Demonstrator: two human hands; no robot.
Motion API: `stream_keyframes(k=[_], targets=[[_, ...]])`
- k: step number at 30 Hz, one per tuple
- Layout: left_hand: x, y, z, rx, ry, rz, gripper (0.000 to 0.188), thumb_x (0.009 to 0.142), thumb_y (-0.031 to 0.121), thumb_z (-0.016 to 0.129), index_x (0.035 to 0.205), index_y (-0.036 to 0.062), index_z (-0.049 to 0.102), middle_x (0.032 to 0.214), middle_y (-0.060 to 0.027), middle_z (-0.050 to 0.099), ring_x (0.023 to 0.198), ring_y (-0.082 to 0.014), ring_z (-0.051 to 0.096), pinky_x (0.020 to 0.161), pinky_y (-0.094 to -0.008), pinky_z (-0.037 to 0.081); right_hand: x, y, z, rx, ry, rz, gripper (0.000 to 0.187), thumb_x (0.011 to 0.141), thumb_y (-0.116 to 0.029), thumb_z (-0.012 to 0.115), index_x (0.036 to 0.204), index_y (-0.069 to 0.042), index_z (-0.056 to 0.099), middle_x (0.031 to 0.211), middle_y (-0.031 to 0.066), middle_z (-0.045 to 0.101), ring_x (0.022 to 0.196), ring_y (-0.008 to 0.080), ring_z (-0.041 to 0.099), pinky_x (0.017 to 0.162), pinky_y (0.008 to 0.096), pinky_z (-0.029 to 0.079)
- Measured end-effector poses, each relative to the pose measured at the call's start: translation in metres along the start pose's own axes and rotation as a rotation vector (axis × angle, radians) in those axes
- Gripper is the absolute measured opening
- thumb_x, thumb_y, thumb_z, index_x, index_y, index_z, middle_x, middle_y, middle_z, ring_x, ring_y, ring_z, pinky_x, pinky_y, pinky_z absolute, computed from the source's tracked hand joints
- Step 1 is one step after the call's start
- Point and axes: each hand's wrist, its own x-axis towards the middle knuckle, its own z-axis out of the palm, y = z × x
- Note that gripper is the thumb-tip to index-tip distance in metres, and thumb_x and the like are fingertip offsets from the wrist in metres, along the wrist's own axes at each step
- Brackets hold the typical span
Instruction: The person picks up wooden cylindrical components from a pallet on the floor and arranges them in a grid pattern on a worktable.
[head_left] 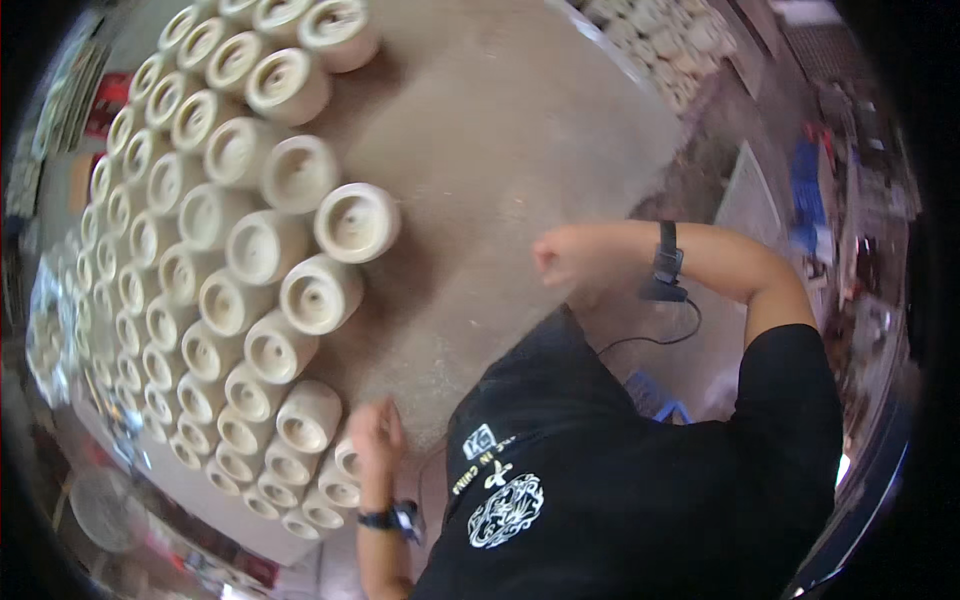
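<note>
My left hand (378,436) is beside the near end of a large group of pale, round, cup-like clay pieces (303,418). Its fingers are loosely bent and a little apart, with nothing visible in them. My right hand (563,254) hangs over the brown surface, away from the pieces. It is bent at the wrist and blurred, so its fingers do not show clearly. Each piece has a rounded rim and a recessed centre with a small dark mark. The closest piece to my right hand is one (357,222) at the group's right edge.
The brown surface (470,130) carries the rows on its left. A heap of smaller pale pieces (665,40) lies at the far right. Black bands circle both wrists, and a cable (650,340) runs from the right one (667,262). Blue objects (808,190) stand at right.
</note>
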Motion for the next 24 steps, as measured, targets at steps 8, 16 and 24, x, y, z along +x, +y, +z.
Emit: stream_keyframes(k=[8,16,24], targets=[[-0.186,0.001,0.06,-0.403,-0.496,-0.759,0.023,0.088,0.018,0.062,0.103,0.002,0.067,0.083,-0.0144,0.066,0.075,-0.0204,0.061,0.067,-0.0358,0.049,-0.172,0.051,0.189,0.212,-0.456,0.834,0.111,0.058,-0.067,0.075,0.141,-0.001,0.04,0.146,0.0222,0.038,0.133,0.036,0.04,0.109,0.0416,0.034],[-0.199,-0.018,0.057,-0.309,-0.469,-0.833,0.024,0.088,0.019,0.061,0.104,0.0021,0.067,0.084,-0.0145,0.066,0.076,-0.0196,0.061,0.067,-0.0354,0.049,-0.145,0.052,0.367,0.223,-0.183,0.146,0.085,0.072,-0.054,0.071,0.134,-0.001,0.048,0.138,0.0225,0.046,0.127,0.0336,0.047,0.105,0.039,0.039],[-0.23,-0.015,0.073,-0.307,-0.398,-0.905,0.025,0.088,0.019,0.061,0.105,0.0022,0.067,0.085,-0.0146,0.066,0.077,-0.0188,0.061,0.067,-0.0351,0.049,-0.144,0.043,0.407,0.487,-0.126,0.28,0.075,0.075,-0.049,0.069,0.13,-0.001,0.05,0.133,0.0212,0.049,0.123,0.0322,0.049,0.101,0.0391,0.041]])
